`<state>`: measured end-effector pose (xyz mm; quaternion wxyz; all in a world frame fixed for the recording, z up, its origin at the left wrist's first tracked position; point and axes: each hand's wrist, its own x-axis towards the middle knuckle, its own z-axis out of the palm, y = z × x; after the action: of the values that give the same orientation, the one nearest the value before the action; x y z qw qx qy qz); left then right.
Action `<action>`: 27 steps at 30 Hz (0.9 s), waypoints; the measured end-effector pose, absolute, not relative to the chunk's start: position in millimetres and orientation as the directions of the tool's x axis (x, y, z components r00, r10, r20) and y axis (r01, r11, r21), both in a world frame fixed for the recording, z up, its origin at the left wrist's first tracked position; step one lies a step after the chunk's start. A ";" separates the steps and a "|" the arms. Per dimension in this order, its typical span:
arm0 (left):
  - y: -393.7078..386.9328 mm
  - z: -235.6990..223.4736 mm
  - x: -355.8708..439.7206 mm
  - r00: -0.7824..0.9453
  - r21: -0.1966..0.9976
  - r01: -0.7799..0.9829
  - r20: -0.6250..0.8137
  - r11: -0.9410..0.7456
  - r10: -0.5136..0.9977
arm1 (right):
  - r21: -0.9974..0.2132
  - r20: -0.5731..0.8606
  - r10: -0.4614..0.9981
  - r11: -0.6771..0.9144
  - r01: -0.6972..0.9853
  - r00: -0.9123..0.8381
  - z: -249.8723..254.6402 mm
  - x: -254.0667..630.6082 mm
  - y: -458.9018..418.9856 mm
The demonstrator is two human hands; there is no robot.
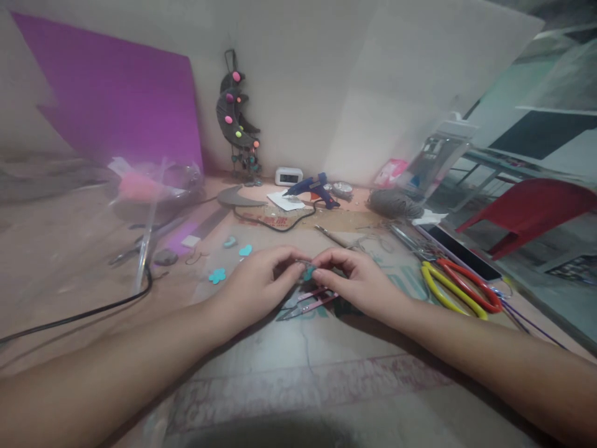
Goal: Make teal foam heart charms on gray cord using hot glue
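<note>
The left hand (261,274) and right hand (364,281), both pinched nearly closed, hold between them a small teal piece (308,272), greyish along its upper edge, partly hidden.

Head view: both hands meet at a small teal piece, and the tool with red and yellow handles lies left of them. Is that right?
The side is wrong: the head view shows the red-and-yellow-handled tool lying to the right of both the left hand and right hand, which do meet at the small teal piece.
</note>
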<state>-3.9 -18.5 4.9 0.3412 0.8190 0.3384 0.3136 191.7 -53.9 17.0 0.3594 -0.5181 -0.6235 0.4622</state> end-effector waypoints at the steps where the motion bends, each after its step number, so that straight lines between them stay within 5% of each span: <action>1: -19.4 6.6 -4.1 0.554 0.767 0.348 0.295 -0.539 0.778 | -0.952 -0.038 0.981 0.021 0.306 -0.188 16.0 192.1 -52.7; 14: -19.1 7.0 -1.0 0.668 0.622 0.389 0.318 -0.679 0.673 | -0.985 -0.019 0.991 0.004 0.175 -0.129 17.3 194.3 -51.6; 27: -20.0 7.4 -2.4 0.529 0.712 0.425 0.306 -0.559 0.791 | -0.978 -0.047 0.983 -0.009 0.207 -0.178 15.2 192.7 -51.6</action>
<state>-2.4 -20.0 7.4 0.2903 0.8247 0.3688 0.3155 192.7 -51.6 15.2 0.3907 -0.5081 -0.5856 0.4962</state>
